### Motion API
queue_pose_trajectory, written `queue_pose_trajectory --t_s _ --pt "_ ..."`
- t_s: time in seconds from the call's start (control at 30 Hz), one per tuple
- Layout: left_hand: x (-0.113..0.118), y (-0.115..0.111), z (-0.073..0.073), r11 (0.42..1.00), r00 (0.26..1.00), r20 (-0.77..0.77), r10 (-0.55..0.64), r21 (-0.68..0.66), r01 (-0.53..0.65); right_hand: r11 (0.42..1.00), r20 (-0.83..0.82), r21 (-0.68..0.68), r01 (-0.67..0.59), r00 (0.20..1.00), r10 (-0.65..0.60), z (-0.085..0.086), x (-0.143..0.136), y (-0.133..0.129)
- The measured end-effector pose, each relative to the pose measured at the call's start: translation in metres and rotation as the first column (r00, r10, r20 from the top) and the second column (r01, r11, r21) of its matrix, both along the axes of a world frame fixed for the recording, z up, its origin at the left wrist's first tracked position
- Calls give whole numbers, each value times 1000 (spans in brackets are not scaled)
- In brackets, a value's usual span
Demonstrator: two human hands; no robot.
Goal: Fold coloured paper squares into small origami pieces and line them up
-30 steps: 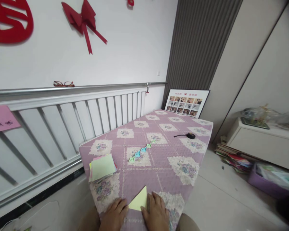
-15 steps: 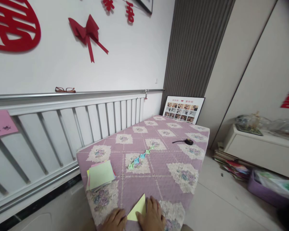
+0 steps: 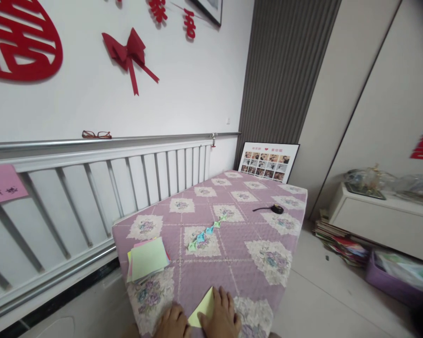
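1. At the near end of the table (image 3: 199, 273), on its flowered cloth, lay one pale yellow paper (image 3: 203, 311), its visible part three-cornered; it sat between the two hands, its point aimed away from the person.

2. The right hand (image 3: 221, 315) was spread palm down, fingers extended along the paper's right side and thumb on its face; it pressed rather than gripped.

3. The left hand (image 3: 171, 324) lay palm down with bent fingers by the paper's left corner. Whether it pinched that corner I could not tell, as the lower part of the hand ran out of view.

4. The step in hand looked like flattening a fold, judging by the sloping edge and the flat right palm. As I judged it, the next move called for a firm press along the crease, with the other hand keeping the sheet from sliding on the soft cloth.

5. Farther up the cloth, five small folded pieces (image 3: 209, 230) lay in one slanting row: three green and two blue.

6. To the left was one stack of paper sheets (image 3: 148, 258), pale green on top, with pink and yellow edges showing; the sheets overlapped too closely to count.

7. One black tape measure (image 3: 277, 209) lay toward the right edge, its strip partly out, well apart from both hands.
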State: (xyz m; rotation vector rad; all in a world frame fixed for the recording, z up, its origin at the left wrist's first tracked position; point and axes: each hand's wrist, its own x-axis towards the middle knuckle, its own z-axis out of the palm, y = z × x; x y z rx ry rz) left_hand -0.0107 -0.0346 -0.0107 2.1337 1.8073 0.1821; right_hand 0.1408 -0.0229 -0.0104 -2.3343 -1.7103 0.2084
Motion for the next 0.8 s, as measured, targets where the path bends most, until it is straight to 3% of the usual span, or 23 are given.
queue_pose_trajectory --t_s 0.13,0.27,0.47,0.8 --pt "20 12 25 997 997 0 74 10 -74 1000 34 15 -19 999 18 -2 0 -2" --pt "35 22 36 995 996 27 86 -58 -84 999 60 35 -26 998 24 -6 1 -2" --pt "41 33 44 986 999 9 35 -161 -33 997 63 68 -48 997 43 -11 4 -2" --pt "45 37 42 982 998 -47 45 -179 -53 979 -28 191 -67 997 74 -18 8 -5"
